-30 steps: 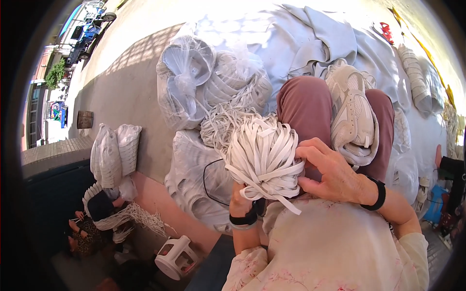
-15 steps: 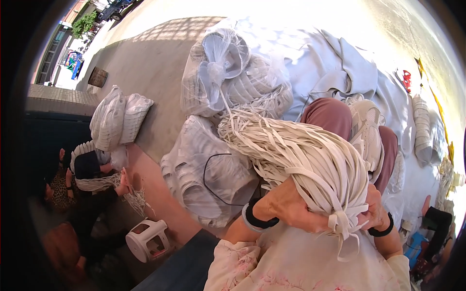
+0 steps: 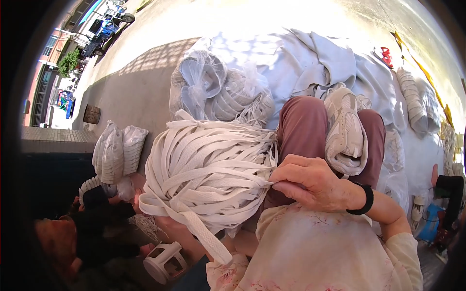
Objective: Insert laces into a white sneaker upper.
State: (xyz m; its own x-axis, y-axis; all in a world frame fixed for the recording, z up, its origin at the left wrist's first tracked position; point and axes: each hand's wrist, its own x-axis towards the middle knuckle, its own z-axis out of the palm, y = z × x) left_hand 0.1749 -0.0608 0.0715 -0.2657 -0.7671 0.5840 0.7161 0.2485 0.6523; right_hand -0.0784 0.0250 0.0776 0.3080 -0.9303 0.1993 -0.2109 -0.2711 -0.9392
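Observation:
A large bundle of off-white flat shoelaces (image 3: 208, 165) lies across my left side. One loose lace end hangs toward me from its left part. My right hand (image 3: 310, 184) is closed in a pinch on lace ends at the bundle's right side, above my lap. My left forearm (image 3: 245, 241) runs in under the bundle, which hides the left hand and its fingers. A beige sneaker (image 3: 345, 131) rests between my knees, toe away from me, its opening toward me. No laces show in its front.
Clear plastic bags of curved pale pieces (image 3: 204, 85) stand ahead on a pale grey sheet (image 3: 310, 63). Stacked pale rolls (image 3: 417, 104) lie at right. A white stool (image 3: 165, 262) stands lower left, near co-workers. A co-worker's dark sleeve (image 3: 451, 194) shows at far right.
The shoelace bundle has swung left, its knotted end now away from my right hand. My left hand has gone out of sight beneath it. The sneaker is more exposed.

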